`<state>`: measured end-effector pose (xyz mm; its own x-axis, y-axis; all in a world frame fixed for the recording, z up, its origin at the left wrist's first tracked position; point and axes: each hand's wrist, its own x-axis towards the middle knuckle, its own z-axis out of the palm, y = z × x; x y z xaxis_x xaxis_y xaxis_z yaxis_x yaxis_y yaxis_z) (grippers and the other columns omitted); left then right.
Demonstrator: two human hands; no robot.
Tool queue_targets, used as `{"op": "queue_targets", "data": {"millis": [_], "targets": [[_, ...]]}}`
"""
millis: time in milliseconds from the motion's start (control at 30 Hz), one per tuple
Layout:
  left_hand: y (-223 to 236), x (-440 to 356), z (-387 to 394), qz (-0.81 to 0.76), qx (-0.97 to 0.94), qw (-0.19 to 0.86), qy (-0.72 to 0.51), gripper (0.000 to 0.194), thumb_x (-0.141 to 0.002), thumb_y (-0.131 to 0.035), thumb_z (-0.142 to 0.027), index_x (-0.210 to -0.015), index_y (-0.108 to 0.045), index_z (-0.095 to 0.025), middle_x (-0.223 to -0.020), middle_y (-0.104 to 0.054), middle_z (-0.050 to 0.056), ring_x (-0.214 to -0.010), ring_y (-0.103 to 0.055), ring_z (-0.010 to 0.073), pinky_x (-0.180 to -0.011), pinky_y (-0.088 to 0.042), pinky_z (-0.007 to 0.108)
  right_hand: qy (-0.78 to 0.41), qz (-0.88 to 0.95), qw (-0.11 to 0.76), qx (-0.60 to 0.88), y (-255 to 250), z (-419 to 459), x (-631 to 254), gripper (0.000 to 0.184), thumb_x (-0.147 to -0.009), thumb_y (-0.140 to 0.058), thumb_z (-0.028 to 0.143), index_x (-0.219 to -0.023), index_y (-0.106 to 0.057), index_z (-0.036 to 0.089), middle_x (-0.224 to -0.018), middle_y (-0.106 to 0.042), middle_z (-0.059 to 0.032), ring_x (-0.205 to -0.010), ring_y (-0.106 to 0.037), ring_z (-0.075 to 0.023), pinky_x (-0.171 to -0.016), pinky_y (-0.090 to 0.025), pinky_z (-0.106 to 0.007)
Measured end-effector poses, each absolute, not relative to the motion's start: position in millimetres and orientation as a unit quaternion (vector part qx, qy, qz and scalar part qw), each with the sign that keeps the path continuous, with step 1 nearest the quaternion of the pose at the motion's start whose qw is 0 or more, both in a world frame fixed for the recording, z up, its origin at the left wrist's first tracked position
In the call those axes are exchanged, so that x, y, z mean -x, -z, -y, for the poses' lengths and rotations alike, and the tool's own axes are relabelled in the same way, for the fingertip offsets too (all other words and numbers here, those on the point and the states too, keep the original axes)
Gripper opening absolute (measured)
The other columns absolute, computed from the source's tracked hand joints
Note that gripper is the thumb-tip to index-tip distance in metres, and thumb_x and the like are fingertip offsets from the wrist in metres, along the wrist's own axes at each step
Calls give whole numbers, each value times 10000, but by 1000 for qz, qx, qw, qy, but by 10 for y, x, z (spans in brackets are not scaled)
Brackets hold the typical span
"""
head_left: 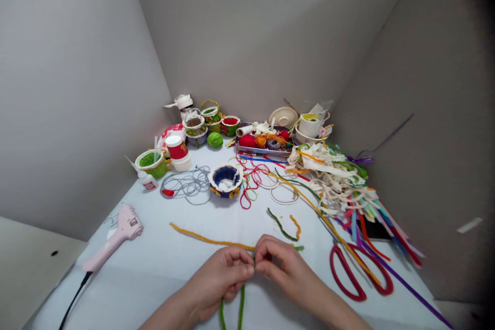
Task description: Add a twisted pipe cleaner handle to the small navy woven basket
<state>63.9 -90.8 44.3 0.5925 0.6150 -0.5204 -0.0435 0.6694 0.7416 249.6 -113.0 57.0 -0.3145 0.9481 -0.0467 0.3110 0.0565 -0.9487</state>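
Note:
My left hand (228, 273) and my right hand (282, 268) meet fingertip to fingertip at the front middle of the table, both closed in a pinch. Two lengths of green pipe cleaner (241, 305) hang below the left fingers, and a green tip shows just past the right knuckles. An orange pipe cleaner (211, 240) stretches leftward from between the hands. My fingers hide where the strands meet, so I cannot make out whether the orange one is gripped. Beyond the right hand lie a short dark green piece (281, 227) and a short orange piece (297, 226).
A pink glue gun (116, 237) lies left; red-handled scissors (348, 273) lie right. Farther back are a blue basket (225, 185), grey cord (189, 185), a glue bottle (147, 180) and a tray (266, 151) of yarn. Lace trim (328, 175) and pipe cleaners pile up right.

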Motion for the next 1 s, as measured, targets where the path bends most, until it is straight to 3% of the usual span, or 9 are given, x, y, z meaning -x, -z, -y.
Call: {"op": "queue_targets", "data": {"millis": [233, 467, 667, 800, 867, 1000], "targets": [[-414, -578, 912, -382, -380, 830, -143, 230, -622, -756, -278, -672, -571, -150, -453, -402, -84, -387, -251, 36, -384, -109, 217, -512, 692, 284, 421, -679, 1177, -2518, 123, -863, -540, 138, -767, -606, 177, -805, -599, 2, -784, -547, -126, -741, -402, -230], [-461, -583, 890, -399, -345, 835, -156, 263, -627, -762, -311, -731, -576, -156, -450, -385, -94, -382, -216, 30, -388, -65, 214, -500, 680, 272, 462, -766, 1100, -2561, 94, -855, -572, 180, -805, -652, 186, -841, -630, -12, -790, -573, -139, -727, -427, -235], [-437, -567, 865, -381, -300, 856, -181, 239, -631, -769, -278, -753, -619, -138, -429, -355, -97, -383, -186, 26, -388, -59, 201, -366, 744, 264, 492, -1148, 523, -3012, 147, -860, -572, 291, -939, -671, 217, -940, -679, -34, -864, -607, -172, -783, -453, -272], [-377, -524, 835, -344, -277, 878, -182, 211, -638, -769, -260, -744, -633, -139, -401, -311, -100, -377, -156, 29, -383, -52, 196, -253, 729, 270, 575, -1298, -306, -3464, 252, -862, -533, 393, -906, -676, 191, -808, -695, -23, -713, -612, -164, -633, -461, -259], [-349, -501, 808, -317, -269, 892, -177, 210, -638, -772, -271, -737, -637, -144, -393, -308, -98, -372, -148, 30, -381, -50, 194, -121, 689, 274, 660, -1317, -780, -3656, 223, -855, -539, 348, -917, -680, 186, -822, -706, -16, -717, -626, -160, -638, -466, -251], [-272, -450, 746, -257, -264, 911, -188, 240, -621, -789, -315, -726, -657, -144, -374, -305, -95, -354, -169, 34, -382, -60, 201, -43, 648, 255, 716, -1246, -1627, -3889, 177, -856, -556, 238, -938, -681, 143, -917, -704, -80, -868, -638, -215, -763, -479, -310]]}}
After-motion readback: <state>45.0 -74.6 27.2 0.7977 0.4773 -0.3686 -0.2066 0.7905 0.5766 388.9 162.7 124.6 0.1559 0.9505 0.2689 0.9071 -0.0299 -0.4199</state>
